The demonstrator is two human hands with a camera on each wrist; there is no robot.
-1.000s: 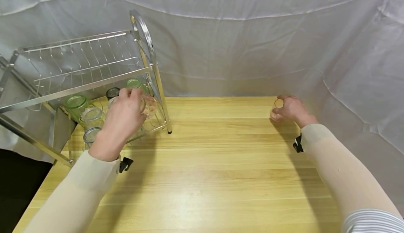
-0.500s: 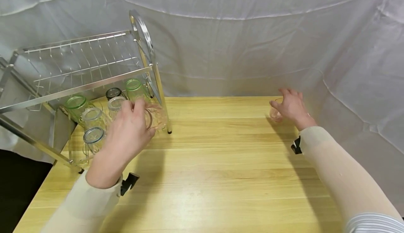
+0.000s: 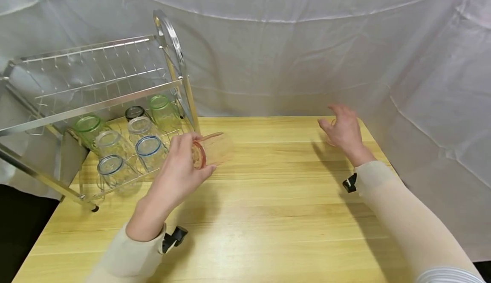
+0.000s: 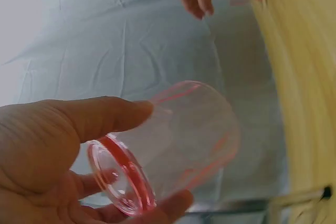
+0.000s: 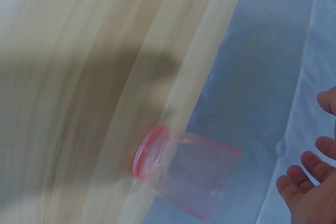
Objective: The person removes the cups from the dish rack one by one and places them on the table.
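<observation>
My left hand [image 3: 182, 170] grips a clear pink-tinted glass [image 3: 215, 150] in the air, just right of the rack. The glass lies tilted on its side. In the left wrist view, thumb and fingers hold it around its thick pink base [image 4: 123, 174], with the mouth pointing away. My right hand [image 3: 344, 131] hovers at the back right with its fingers spread. Near it, a second pink glass [image 5: 194, 169] stands on its base on the table; in the head view the hand mostly hides it. In the right wrist view that hand is apart from the glass.
A two-tier metal rack [image 3: 92, 104] stands at the left. Its lower tier bears several upturned glasses, among them a green one [image 3: 164, 114] and a blue-rimmed one [image 3: 150, 148]. Grey cloth [image 3: 268, 61] hangs behind the wooden table [image 3: 261, 215] and along its right side.
My left hand has moved right, out of the rack, with the pink glass, uncovering the blue-rimmed glass. My right hand has let go of the other pink glass, lifted and drifted left.
</observation>
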